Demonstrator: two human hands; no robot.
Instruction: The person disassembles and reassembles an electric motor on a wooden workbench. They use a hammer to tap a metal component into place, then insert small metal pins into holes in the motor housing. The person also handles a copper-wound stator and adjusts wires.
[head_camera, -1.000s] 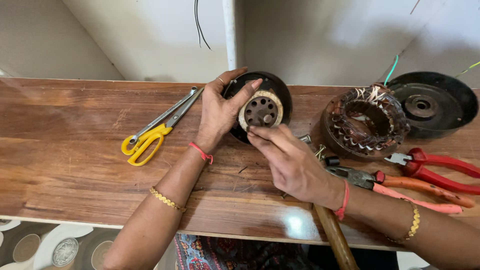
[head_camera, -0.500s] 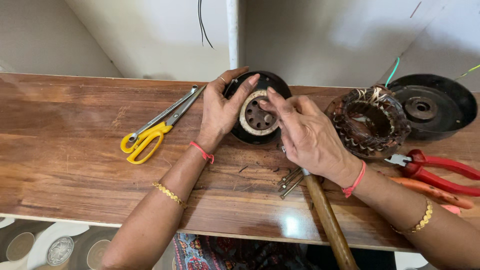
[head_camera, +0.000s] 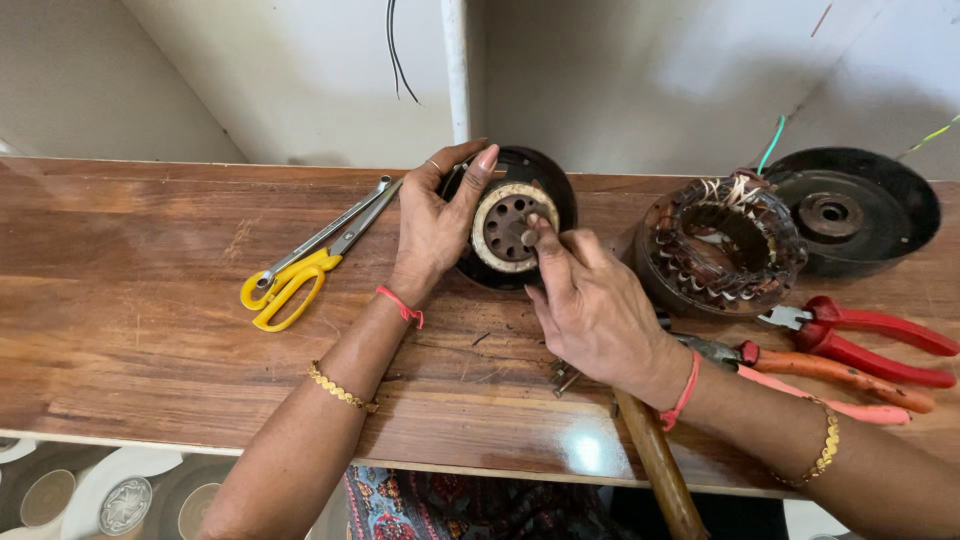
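Note:
A round metal rotor (head_camera: 506, 222) with a ring of holes sits in a black dish-shaped motor cover (head_camera: 552, 180) on the wooden bench (head_camera: 150, 340). My left hand (head_camera: 432, 225) wraps the cover's left rim, thumb resting on the rotor's edge. My right hand (head_camera: 590, 305) reaches in from the right, with fingertips pinching the short shaft at the rotor's centre. A wooden hammer handle (head_camera: 655, 465) lies under my right wrist.
Yellow-handled scissors (head_camera: 295, 270) and a spanner (head_camera: 345, 215) lie to the left. A copper-wound stator (head_camera: 722, 245) and a second black cover (head_camera: 850, 210) sit to the right, with red pliers (head_camera: 870, 330) and orange pliers (head_camera: 835, 375) in front. The wall stands just behind the bench.
The rotor, held up above the cover a second ago, now sits inside it. My right hand moved from beside the rotor to its centre shaft. The left hand stayed on the cover.

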